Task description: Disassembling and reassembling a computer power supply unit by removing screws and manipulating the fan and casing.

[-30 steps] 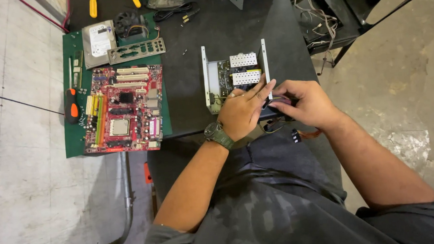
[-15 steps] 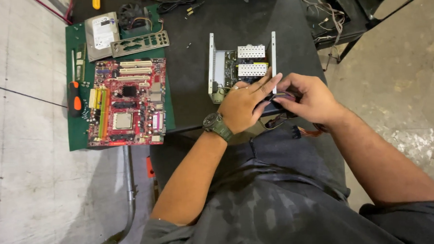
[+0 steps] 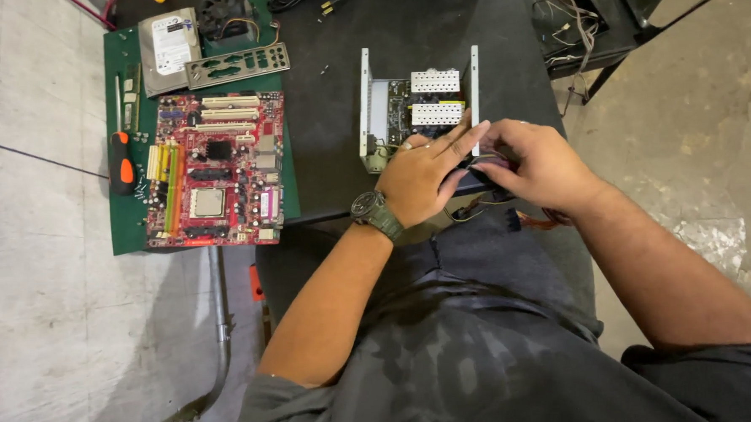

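Note:
An open power supply (image 3: 417, 108) with white heat sinks lies on the black table (image 3: 329, 112) in front of me. My left hand (image 3: 424, 173), with a watch on its wrist, rests over the unit's near edge. Its fingers stretch toward the right side wall. My right hand (image 3: 542, 166) is closed around a dark cable bundle (image 3: 485, 179) at the unit's near right corner, touching my left fingertips. Coloured wires (image 3: 477, 208) hang below both hands over my lap. What lies under my palms is hidden.
A red motherboard (image 3: 215, 169) lies on a green mat (image 3: 127, 226) at the left, with an orange-and-black screwdriver (image 3: 121, 161) beside it. A hard drive (image 3: 168, 39), a fan (image 3: 222, 11) and a metal port plate (image 3: 237, 66) sit behind. Tangled cables (image 3: 565, 17) lie at the far right.
The camera view has shifted, so the table sits lower in the picture. Both hands stay together at the power supply's near right corner, barely moved.

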